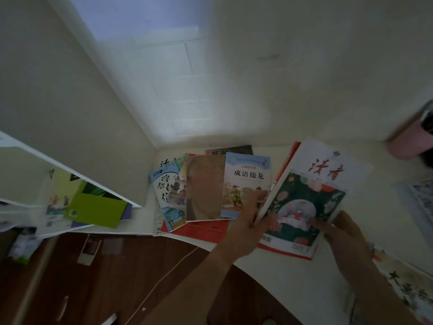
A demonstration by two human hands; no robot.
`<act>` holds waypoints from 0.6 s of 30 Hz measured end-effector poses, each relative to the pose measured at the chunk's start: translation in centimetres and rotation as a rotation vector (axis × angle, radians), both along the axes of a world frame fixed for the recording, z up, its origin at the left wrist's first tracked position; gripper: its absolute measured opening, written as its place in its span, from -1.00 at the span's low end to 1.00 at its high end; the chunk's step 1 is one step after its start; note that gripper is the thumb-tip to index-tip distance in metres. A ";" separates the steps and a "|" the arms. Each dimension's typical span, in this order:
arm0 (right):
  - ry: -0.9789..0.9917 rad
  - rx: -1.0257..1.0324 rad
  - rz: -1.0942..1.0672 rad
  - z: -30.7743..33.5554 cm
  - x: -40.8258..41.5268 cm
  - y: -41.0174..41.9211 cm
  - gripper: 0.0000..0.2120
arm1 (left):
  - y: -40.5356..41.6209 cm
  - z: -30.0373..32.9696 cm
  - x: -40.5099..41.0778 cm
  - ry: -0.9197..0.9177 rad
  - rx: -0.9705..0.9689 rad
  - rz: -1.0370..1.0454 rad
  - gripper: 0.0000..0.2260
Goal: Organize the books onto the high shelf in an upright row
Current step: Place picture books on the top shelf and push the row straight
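Observation:
Several books lie flat and overlapping on a white desk (288,277). Among them are a light blue picture book (246,184), a tan-covered book (203,191) and a red one beneath (203,228). A magazine (311,191) with a white top, red characters and a dark green flower picture is tilted up off the pile. My left hand (254,214) grips its left edge. My right hand (344,233) holds its lower right edge. A white shelf unit (70,174) stands at the left, with a green book (96,209) and others leaning inside it.
The desk sits in a corner between two pale walls. A pink object (407,141) is at the far right edge. More printed sheets (407,287) lie at the desk's right side. Dark wooden floor with a white cable (164,277) and scattered papers shows below.

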State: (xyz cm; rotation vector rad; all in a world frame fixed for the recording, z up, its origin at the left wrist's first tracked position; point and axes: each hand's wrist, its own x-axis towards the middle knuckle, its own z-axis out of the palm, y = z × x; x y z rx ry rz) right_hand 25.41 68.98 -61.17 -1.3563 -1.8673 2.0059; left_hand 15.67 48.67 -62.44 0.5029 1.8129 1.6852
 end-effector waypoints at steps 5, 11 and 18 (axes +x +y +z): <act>0.169 0.072 -0.016 2.5 2.2 -1.5 -0.64 | -1.1 0.5 0.6 -0.077 0.040 -0.053 -0.46; 0.175 0.061 0.033 3.7 2.9 -2.8 -0.93 | -0.8 -1.4 2.3 -0.155 -0.181 0.105 -0.64; 0.249 0.172 0.412 9.2 1.8 -5.7 -0.58 | -6.1 5.2 4.0 -0.239 0.044 0.217 -0.63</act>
